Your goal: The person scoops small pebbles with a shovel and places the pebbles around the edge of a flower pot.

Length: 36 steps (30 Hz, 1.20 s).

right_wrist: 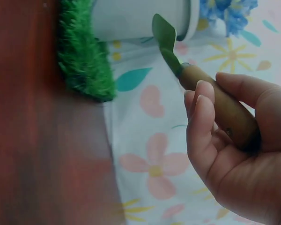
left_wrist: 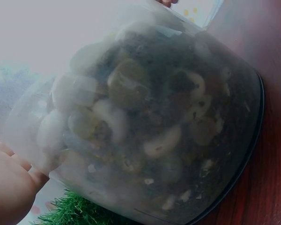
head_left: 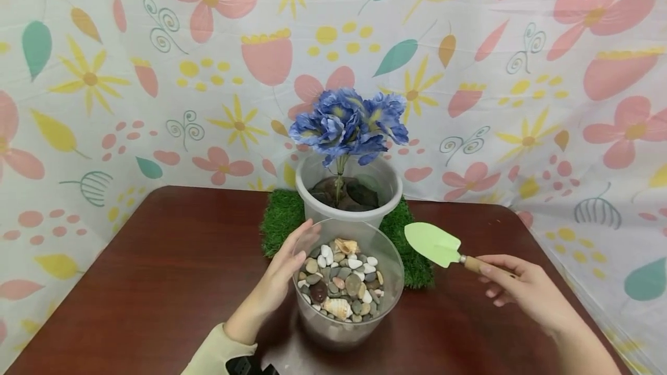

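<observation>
A clear plastic container (head_left: pixel 394 282) stands near the front of the table, filled with pebbles (head_left: pixel 341 274) in white, grey and tan. A striped shell (head_left: pixel 337 308) and another shell (head_left: pixel 347 246) lie among them. Against the container's left side rests my left hand (head_left: pixel 276 279), its fingers stretched along the outside. My right hand (head_left: pixel 528 288) grips a small garden trowel (head_left: pixel 432 244) by its wooden handle (right_wrist: pixel 225 108). The trowel's light green blade is in the air to the right of the container and points left.
Behind the container is a white pot (head_left: pixel 303 190) holding blue artificial flowers (head_left: pixel 344 123) and dark material at the stems. Artificial grass (head_left: pixel 281 219) lies beneath it. The dark red-brown table (head_left: pixel 172 271) meets a patterned cloth backdrop (head_left: pixel 219 103).
</observation>
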Tool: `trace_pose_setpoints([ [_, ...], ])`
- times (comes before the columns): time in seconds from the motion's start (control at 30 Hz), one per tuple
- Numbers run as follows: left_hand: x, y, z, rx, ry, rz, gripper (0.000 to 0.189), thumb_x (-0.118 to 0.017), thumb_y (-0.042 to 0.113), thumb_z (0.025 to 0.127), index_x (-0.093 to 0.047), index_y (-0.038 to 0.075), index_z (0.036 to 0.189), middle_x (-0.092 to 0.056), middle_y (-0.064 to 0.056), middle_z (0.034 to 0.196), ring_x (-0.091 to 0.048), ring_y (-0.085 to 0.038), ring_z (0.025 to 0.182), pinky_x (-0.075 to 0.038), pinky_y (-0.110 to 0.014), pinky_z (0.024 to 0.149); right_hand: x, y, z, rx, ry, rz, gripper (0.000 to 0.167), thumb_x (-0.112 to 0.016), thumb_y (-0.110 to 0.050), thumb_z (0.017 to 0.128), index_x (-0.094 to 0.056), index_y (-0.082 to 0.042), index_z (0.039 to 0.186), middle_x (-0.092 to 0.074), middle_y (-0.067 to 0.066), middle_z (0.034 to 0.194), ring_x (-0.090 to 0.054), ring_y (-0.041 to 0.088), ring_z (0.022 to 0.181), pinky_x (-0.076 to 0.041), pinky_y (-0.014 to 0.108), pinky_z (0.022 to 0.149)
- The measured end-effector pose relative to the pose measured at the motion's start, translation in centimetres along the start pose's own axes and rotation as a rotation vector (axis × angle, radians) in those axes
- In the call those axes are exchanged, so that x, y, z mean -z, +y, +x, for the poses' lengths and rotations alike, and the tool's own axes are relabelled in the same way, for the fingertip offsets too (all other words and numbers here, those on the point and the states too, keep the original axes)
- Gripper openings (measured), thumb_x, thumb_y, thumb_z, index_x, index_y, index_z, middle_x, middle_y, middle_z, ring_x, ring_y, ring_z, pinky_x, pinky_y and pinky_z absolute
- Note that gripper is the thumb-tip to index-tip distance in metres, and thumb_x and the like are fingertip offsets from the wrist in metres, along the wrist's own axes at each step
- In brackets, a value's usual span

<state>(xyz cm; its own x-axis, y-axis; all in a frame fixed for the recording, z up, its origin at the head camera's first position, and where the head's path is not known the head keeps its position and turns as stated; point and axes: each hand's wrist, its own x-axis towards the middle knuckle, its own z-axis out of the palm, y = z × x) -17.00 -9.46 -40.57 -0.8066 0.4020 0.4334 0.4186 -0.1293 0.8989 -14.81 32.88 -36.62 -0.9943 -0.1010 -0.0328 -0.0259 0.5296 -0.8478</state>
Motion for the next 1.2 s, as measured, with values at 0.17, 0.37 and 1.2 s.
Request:
trace_pose_setpoints([
  [0.17,-0.1,0.1,0.0,0.008,0.002,-0.013,0.056,-0.029,0.016,0.099,-0.012,0.0,0.15,-0.024,-0.027,0.151,-0.023,-0.046,0.137,-0.018,-0.068,0.104,1.1,-1.5,-0.1,0.057,-0.007,-0.018,0.031,-0.051,-0.021,0.096,-0.06,-0.002,0.119,-0.068,-0.006,0.085,-0.064,0.02,0.067,-0.054,0.035,0.059],
  [0.37,-0.1,0.1,0.2,0.009,0.008,-0.013,0.056,-0.03,0.015,0.099,-0.012,-0.002,0.149,-0.025,-0.028,0.15,-0.024,-0.046,0.137,-0.017,-0.069,0.104,2.3,-3.4,0.1,0.124,-0.023,-0.05,0.028,-0.05,-0.017,0.097,-0.061,-0.005,0.119,-0.069,-0.006,0.085,-0.065,0.017,0.068,-0.055,0.034,0.06],
  [1.2,-0.2,-0.2,0.2,-0.022,0.024,0.016,0.055,-0.029,0.014,0.098,-0.014,-0.006,0.147,-0.028,-0.03,0.148,-0.026,-0.049,0.134,-0.02,-0.07,0.102,0.9,-10.2,1.2,0.293,-0.252,-0.113,0.026,-0.052,-0.01,0.095,-0.062,-0.006,0.118,-0.062,0.001,0.085,-0.06,0.02,0.065,-0.051,0.032,0.054],
])
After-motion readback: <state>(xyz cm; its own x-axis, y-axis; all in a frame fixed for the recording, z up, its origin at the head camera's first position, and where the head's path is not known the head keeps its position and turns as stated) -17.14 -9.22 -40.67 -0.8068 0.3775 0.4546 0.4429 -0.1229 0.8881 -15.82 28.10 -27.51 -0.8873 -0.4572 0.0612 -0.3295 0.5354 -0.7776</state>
